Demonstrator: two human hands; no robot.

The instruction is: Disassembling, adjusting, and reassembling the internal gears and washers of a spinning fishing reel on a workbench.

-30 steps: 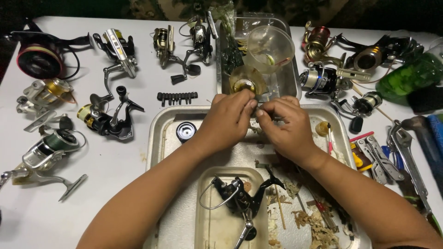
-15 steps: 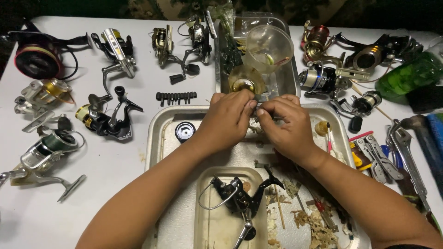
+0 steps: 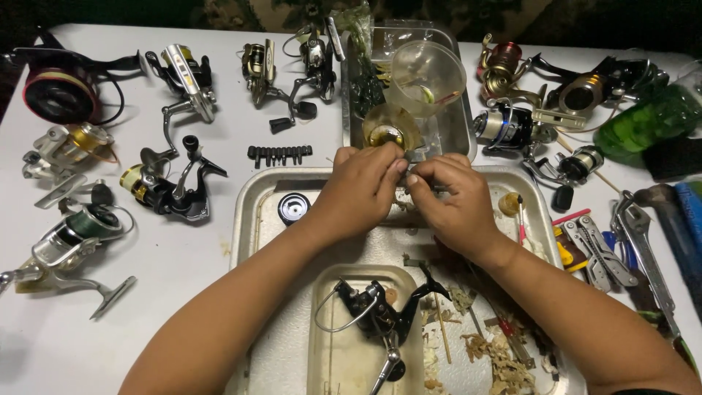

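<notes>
Head view: I pinch a small part (too hidden to identify) between left hand (image 3: 360, 192) and right hand (image 3: 457, 208) fingertips, steadying it over the metal tray (image 3: 252, 219).

Premises present as a fishing-reel repair bench. A white table (image 3: 183, 292) carries many spinning reels (image 3: 172, 186), some part-stripped, beside metal trays (image 3: 252, 219), pliers (image 3: 596, 252), an adjustable wrench (image 3: 643, 249) and a strip of driver bits (image 3: 279, 154).
</notes>
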